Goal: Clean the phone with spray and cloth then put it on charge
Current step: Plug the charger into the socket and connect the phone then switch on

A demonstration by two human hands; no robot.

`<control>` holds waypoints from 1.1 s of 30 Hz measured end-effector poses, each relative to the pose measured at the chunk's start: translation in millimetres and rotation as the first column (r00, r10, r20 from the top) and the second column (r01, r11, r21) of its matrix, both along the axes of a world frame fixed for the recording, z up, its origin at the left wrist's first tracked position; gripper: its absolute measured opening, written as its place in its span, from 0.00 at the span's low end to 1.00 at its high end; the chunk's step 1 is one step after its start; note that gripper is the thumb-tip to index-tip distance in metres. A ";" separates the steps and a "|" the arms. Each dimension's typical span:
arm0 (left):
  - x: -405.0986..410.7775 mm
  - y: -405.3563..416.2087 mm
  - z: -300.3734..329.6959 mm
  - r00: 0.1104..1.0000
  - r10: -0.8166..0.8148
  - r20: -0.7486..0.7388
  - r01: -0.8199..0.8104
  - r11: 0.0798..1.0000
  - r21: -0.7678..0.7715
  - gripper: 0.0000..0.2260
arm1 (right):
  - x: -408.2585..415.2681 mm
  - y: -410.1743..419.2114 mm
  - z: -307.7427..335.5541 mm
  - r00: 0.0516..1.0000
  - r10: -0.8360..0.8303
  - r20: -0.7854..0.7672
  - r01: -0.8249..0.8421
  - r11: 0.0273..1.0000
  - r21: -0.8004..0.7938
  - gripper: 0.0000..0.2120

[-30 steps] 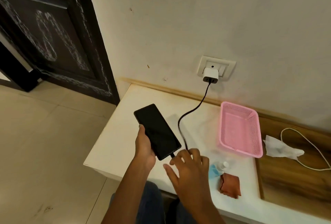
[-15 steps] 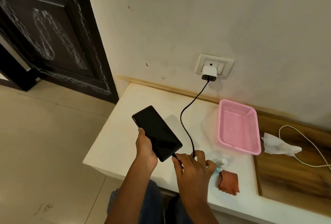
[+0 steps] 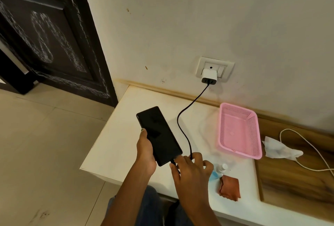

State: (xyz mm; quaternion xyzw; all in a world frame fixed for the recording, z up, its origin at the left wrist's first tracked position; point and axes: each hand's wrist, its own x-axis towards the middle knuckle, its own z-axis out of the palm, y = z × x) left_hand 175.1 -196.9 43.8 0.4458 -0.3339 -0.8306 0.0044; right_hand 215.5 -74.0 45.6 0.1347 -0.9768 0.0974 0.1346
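Note:
My left hand (image 3: 146,150) grips a black phone (image 3: 159,135) above the white table (image 3: 115,140), screen up and dark. At the phone's lower end my right hand (image 3: 189,168) pinches the plug of a black cable (image 3: 182,130). The cable runs up to a white charger (image 3: 209,76) plugged into the wall socket (image 3: 215,68). The plug meets the phone's bottom edge; my fingers hide whether it is fully in. A small spray bottle (image 3: 219,170) with blue liquid lies beside a folded rust-red cloth (image 3: 229,187) near the table's front edge.
A pink plastic basket (image 3: 239,130) stands on the table under the socket. To the right, a crumpled white tissue (image 3: 280,149) and a white cable (image 3: 310,151) lie on a wooden surface (image 3: 296,180). A dark door (image 3: 48,36) stands at the left.
My right hand closed from spread fingers onto the cable end and brought the plug to the phone's bottom edge. My left hand kept the phone nearly still.

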 end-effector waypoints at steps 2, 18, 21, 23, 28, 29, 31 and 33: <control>-0.5 0.2 -1.8 1.000 0.002 -0.003 -0.002 1.000 -0.001 0.16 | -1.4 4.7 8.3 0.999 0.009 -0.041 -0.013 0.997 -0.075 0.17; 2.0 -1.6 -5.2 0.997 -0.069 -0.032 0.070 0.997 0.043 0.16 | -222.8 60.5 30.3 0.996 -0.056 -0.068 0.073 0.960 0.271 0.39; 1.5 -1.4 -9.6 0.997 -0.072 -0.030 0.073 0.996 0.047 0.15 | -244.7 65.9 22.7 0.998 -0.059 -0.012 0.059 0.914 0.401 0.41; 0.5 -1.5 -12.6 0.997 -0.074 -0.025 0.075 0.996 0.057 0.15 | -251.7 67.2 17.2 0.997 -0.071 0.009 0.059 0.884 0.463 0.43; -2.7 -2.0 -20.0 0.997 -0.079 -0.013 0.080 0.995 0.052 0.16 | -258.3 61.7 13.4 0.991 -0.124 0.047 0.083 0.856 0.511 0.46; -3.4 -2.0 -20.9 0.997 -0.078 -0.008 0.078 0.995 0.054 0.16 | -259.7 60.8 13.3 0.989 -0.132 0.061 0.082 0.851 0.518 0.47; -4.1 -2.2 -22.2 0.997 -0.077 -0.004 0.077 0.996 0.053 0.15 | -261.4 58.8 13.2 0.984 -0.146 0.099 0.070 0.838 0.542 0.51; -5.1 -1.8 -23.0 0.997 -0.079 -0.004 0.079 0.996 0.049 0.15 | -262.4 56.7 14.8 0.977 -0.159 0.141 0.053 0.825 0.563 0.53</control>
